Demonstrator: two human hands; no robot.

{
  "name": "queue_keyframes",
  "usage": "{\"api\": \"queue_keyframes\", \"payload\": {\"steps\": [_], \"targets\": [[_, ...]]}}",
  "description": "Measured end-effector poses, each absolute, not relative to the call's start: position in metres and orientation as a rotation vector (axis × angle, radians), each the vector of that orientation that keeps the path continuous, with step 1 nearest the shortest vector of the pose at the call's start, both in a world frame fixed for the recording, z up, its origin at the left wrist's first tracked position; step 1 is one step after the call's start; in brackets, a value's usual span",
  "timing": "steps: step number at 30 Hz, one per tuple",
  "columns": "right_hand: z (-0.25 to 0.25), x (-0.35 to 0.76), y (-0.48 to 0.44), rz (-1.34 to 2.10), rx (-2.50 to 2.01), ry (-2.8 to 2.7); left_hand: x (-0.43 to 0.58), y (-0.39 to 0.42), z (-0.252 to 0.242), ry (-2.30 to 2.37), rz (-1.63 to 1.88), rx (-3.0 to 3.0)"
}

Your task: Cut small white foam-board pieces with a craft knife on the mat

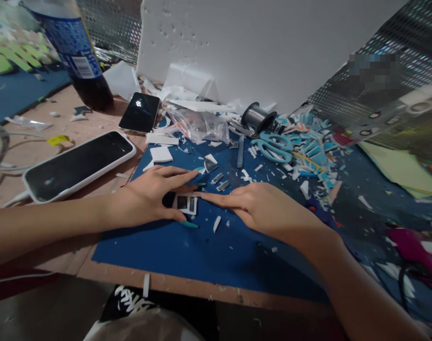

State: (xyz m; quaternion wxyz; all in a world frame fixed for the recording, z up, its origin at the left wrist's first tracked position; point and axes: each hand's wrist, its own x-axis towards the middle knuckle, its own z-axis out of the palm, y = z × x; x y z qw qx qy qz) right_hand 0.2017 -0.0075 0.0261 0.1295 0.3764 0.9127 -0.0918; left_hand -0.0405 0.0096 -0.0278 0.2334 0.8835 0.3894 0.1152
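Note:
A small white square frame piece (186, 212) with dark inset patches lies flat on the blue mat (159, 251). My left hand (145, 194), fingers spread and green nails showing, reaches around its left side, with the thumb below it and the other fingers above. From the right, my right hand (261, 208) points its index finger at the upper right corner of the piece; the fingertip touches or nearly touches it. The other right fingers are curled under and partly hidden. Two small grey-and-white pieces (220, 182) lie just beyond the fingertips.
At left are a white-edged phone (81, 166), a dark phone (140, 112) and a cola bottle (81, 61). Behind the hands lie a plastic bag (201, 125), a spool (259, 117), blue-handled scissors (273, 146) and a scrap heap (315, 137). A white board (254, 47) stands behind.

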Motion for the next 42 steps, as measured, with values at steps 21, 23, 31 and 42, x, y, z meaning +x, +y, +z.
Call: {"api": "queue_keyframes", "payload": {"steps": [21,23,31,42], "targets": [[0.026,0.196,-0.004,-0.108,1.003,2.586,-0.04,0.013,-0.029,1.059,0.32,2.457],[0.025,0.196,-0.003,-0.082,0.993,2.582,-0.04,0.013,-0.029,1.078,0.293,2.473],[0.024,0.2,-0.004,-0.076,1.008,2.591,-0.039,0.012,-0.026,1.11,0.242,2.496],[0.027,0.204,-0.004,-0.087,1.034,2.553,-0.04,0.012,-0.027,1.118,0.261,2.466]]}}
